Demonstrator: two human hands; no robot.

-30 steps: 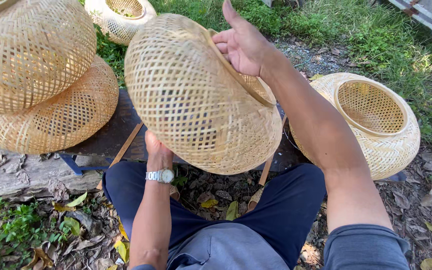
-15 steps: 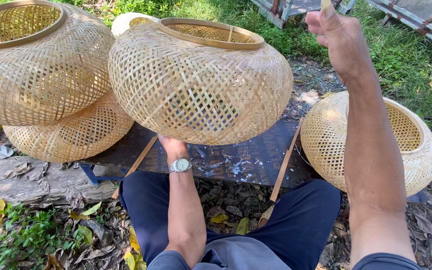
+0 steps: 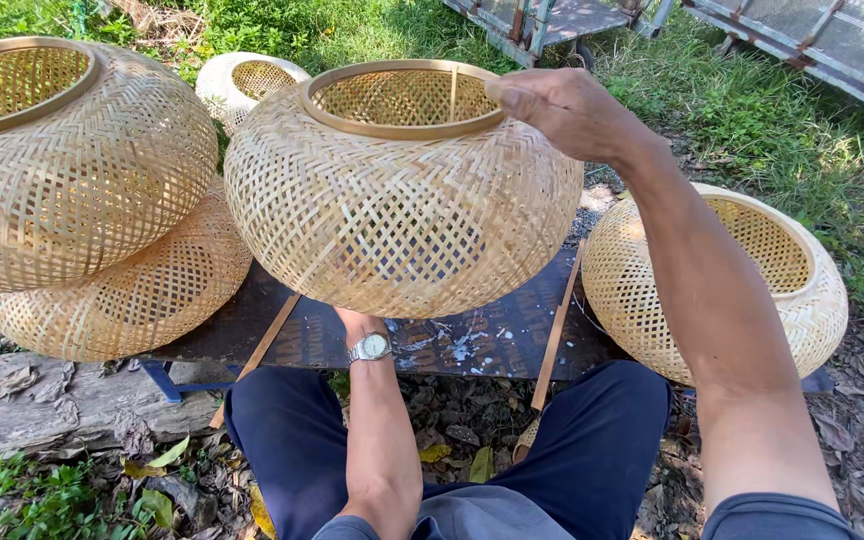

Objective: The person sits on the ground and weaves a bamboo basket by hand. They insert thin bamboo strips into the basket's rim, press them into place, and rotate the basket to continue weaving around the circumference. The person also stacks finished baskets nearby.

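Held basket: a round woven bamboo basket, bulging at the middle, is held up in front of the person, its ringed mouth facing up and slightly toward the camera.
Right hand: the right hand sits at the top of the basket, on the right side of the wooden rim, fingers curled closed over the rim edge; the forearm runs down and right toward the camera.
Left hand: the left hand is under the basket, mostly hidden by its belly; only the wrist, wearing a watch, shows. How far its fingers are open cannot be told, though it appears to support the bottom.
Key relation: the basket lies between the two hands, its axis from mouth to base near upright, right hand above, left hand below.
Beyond the left hand: two stacked baskets, with a smaller pale basket behind.
Beyond the right hand: an open basket tilted on the ground.
Below: a dark board with thin wooden strips, then the person's knees in dark trousers.
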